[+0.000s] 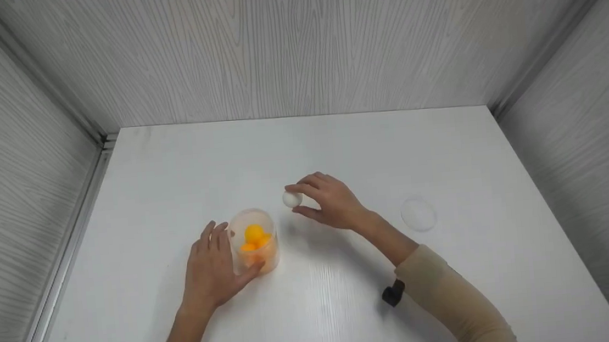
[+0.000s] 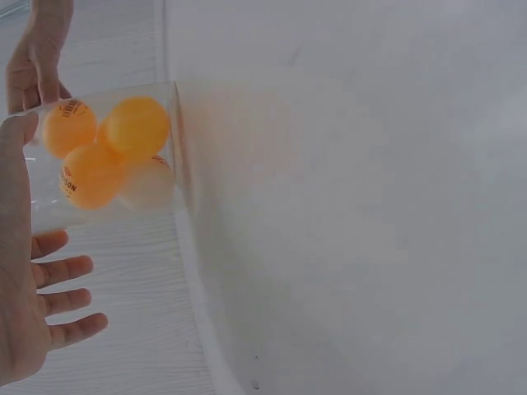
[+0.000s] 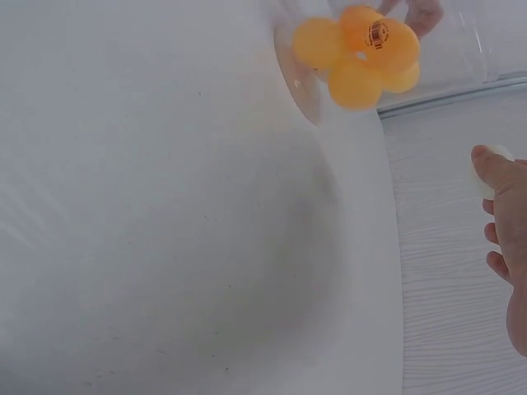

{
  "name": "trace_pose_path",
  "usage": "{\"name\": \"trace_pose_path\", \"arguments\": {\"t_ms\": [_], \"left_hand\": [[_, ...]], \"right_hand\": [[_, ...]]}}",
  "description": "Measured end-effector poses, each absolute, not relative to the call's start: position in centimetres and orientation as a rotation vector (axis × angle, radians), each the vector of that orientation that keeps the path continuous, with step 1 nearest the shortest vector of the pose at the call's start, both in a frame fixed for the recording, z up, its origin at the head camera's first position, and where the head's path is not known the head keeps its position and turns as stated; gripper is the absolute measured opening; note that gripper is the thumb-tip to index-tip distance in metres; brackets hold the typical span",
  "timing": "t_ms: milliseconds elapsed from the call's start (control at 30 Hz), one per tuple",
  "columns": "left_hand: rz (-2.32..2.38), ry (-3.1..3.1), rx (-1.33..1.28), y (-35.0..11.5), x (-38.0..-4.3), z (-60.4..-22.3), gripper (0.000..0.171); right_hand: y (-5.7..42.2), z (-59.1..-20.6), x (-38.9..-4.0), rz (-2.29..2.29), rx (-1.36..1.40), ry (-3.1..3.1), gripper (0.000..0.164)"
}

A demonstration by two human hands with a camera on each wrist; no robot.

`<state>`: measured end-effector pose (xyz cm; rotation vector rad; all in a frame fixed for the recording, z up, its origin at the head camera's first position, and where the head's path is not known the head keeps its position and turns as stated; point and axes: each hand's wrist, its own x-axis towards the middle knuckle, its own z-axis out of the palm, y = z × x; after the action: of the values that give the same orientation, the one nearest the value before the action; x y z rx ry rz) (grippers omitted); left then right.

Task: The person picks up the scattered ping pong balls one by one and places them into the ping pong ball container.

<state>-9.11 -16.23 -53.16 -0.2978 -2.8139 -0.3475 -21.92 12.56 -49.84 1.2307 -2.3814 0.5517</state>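
A clear plastic cylinder (image 1: pixel 251 215), uncovered at the top, stands on the white table with several orange ping-pong balls (image 1: pixel 255 234) in it. Through its wall, the left wrist view also shows a white ball (image 2: pixel 148 183) low among them. My left hand (image 1: pixel 211 270) is at the cylinder's left side, thumb across its near wall and the other fingers loosely extended and spread. To the right of the cylinder, my right hand (image 1: pixel 329 202) pinches a white ping-pong ball (image 1: pixel 292 199) between thumb and fingers, above the table.
On the table (image 1: pixel 302 149), right of my right forearm, lies a round clear lid (image 1: pixel 418 214). Pale wood-grain panels (image 1: pixel 293 45) rise at the back and on both sides. Dark wrist devices (image 1: pixel 393 293) sit near my sleeves.
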Motion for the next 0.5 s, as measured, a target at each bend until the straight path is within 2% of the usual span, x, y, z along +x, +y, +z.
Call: {"name": "trace_pose_path", "arguments": {"t_ms": [500], "left_hand": [[-0.349,-2.834,-0.303,-16.2,-9.1,-53.0,0.096]], "right_hand": [[11.9,-48.2,-21.5,0.549,1.279,-2.295,0.041]]}}
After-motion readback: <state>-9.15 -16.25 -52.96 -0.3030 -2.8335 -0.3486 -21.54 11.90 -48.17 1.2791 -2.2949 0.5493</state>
